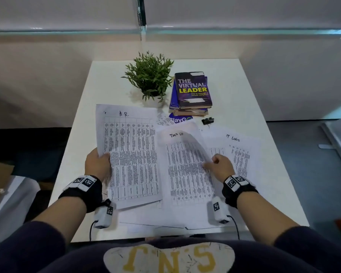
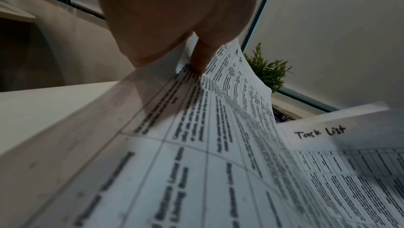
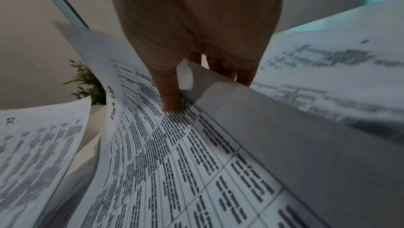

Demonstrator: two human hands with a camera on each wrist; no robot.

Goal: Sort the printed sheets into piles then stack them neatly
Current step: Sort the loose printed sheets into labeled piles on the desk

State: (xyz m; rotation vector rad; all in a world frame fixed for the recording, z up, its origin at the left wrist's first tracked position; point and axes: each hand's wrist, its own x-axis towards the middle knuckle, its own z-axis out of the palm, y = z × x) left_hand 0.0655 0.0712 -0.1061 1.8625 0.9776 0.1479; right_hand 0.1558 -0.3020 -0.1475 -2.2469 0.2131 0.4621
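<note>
Head view shows your sorting part done. Three groups of white printed sheets with grid tables lie on the white square surface (image 1: pixel 244 79), each headed by hand: the sheet marked "A.R." (image 1: pixel 130 154) at left, the sheet marked "Task List" (image 1: pixel 185 174) in the middle, and the sheet marked "IT Logs" (image 1: pixel 242 154) at right. More loose sheets (image 1: pixel 156 219) lie underneath at the near edge, overlapping and askew, and one further printed corner (image 1: pixel 163 120) shows behind the middle group. Judgement: headings are separated, but no pile is squared, and the final stacking is not begun.

Your left hand (image 1: pixel 96 164) grips the left edge of the "A.R." sheet, thumb on the printed face, fingers beneath; the left wrist view confirms the thumb (image 2: pixel 201 57) pressed on the print, with the far half of the sheet curling up off the surface. Your right hand (image 1: pixel 220 166) pinches the right edge of the "Task List" sheet, which is bowed and blurred; the right wrist view shows the thumb (image 3: pixel 168 91) on top and the fingers (image 3: pixel 244 74) under the paper's edge. Neither hand is free.

Beyond the papers stand a green potted plant (image 1: pixel 150 75), a pile of books with a dark cover on top (image 1: pixel 192 91), a blue round sticker (image 1: pixel 180 119) and a black binder clip (image 1: pixel 207 121).
</note>
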